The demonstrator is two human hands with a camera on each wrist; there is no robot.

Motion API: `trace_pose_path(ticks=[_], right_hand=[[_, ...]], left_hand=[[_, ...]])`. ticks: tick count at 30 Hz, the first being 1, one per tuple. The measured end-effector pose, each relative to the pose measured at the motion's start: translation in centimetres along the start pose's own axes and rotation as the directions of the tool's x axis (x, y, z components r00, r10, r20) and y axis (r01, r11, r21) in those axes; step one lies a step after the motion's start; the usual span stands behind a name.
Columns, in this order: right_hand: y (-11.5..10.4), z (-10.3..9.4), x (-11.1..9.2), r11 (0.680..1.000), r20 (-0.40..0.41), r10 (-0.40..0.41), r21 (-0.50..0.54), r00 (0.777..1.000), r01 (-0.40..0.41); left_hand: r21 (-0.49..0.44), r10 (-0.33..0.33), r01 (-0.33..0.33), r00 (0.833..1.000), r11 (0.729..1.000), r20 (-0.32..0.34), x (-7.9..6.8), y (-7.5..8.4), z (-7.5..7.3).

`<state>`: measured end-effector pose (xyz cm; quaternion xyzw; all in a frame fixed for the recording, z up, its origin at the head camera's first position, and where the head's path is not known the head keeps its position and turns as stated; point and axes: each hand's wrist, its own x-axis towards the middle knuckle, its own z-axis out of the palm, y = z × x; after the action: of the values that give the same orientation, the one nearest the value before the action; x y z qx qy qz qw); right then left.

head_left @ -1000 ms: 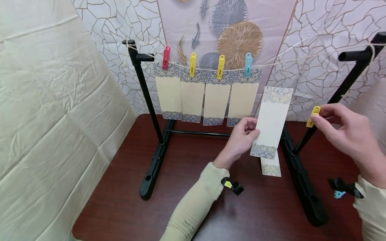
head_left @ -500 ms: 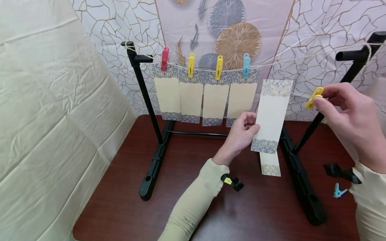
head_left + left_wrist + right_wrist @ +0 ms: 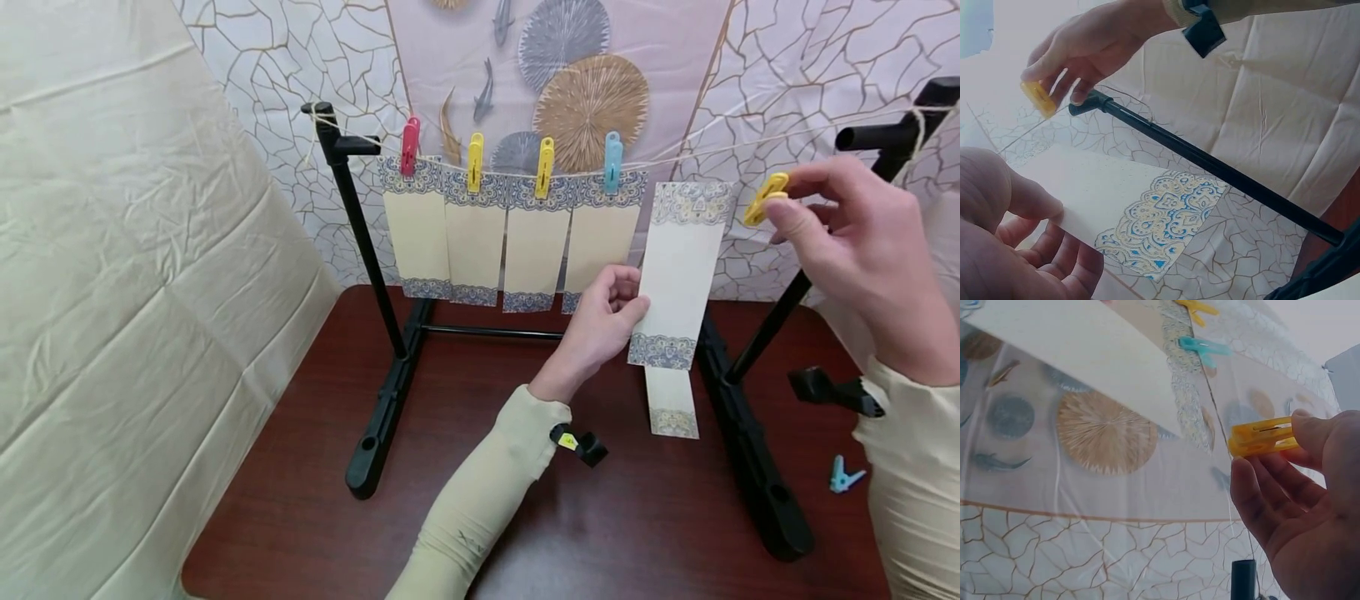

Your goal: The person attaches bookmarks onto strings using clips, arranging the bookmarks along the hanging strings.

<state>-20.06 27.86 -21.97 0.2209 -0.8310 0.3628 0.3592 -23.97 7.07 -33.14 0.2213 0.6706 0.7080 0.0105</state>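
My left hand [image 3: 600, 325] pinches the left edge of a patterned paper card [image 3: 678, 279], held upright just below the string [image 3: 757, 148]. The left wrist view shows the card's lace-like border [image 3: 1163, 222] beyond the thumb. Between thumb and fingers, my right hand [image 3: 873, 258] holds a yellow clothespin [image 3: 767, 200], right of the card's top edge and apart from it. In the right wrist view, the clothespin's nose [image 3: 1241, 439] is close to the string. Several similar cards [image 3: 536, 250] hang on the string under red, yellow and blue clothespins [image 3: 612, 162].
A black stand [image 3: 360, 225] carries the string between two posts, its right foot [image 3: 757, 475] lying on the dark red table [image 3: 480, 517]. Another card [image 3: 671, 400] lies behind the held one. Right of the stand sits a loose blue clothespin [image 3: 846, 475].
The left hand has raised its card toward the string. The right hand has lifted the yellow clothespin up, then left toward the card's top. The loose blue clothespin has come fully into sight.
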Motion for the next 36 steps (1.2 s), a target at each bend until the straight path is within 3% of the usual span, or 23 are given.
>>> trace_pose_path(ticks=[15, 22, 28, 36], right_hand=[[-1.3, 1.1, 3.0, 0.992, -0.069, -0.121, 0.022, 0.99, 0.123], [-1.8, 1.8, 4.8, 0.983, -0.083, -0.151, 0.089, 0.985, 0.158], [-1.5, 2.2, 5.9, 0.986, -0.072, -0.127, 0.104, 0.989, 0.134], [-1.1, 2.7, 7.1, 0.986, -0.014, 0.015, 0.163, 1.0, -0.012]], left_hand=[[0.032, 0.005, -0.005, 1.0, 0.999, 0.011, 0.8, 0.8, -0.8], [0.038, 0.015, -0.015, 1.0, 0.999, 0.012, 1.1, 0.9, -0.7], [0.039, 0.019, -0.019, 1.0, 0.999, 0.006, 1.4, 0.9, -0.7], [0.037, 0.041, -0.041, 0.999, 0.998, 0.004, 1.6, 1.0, -0.6]])
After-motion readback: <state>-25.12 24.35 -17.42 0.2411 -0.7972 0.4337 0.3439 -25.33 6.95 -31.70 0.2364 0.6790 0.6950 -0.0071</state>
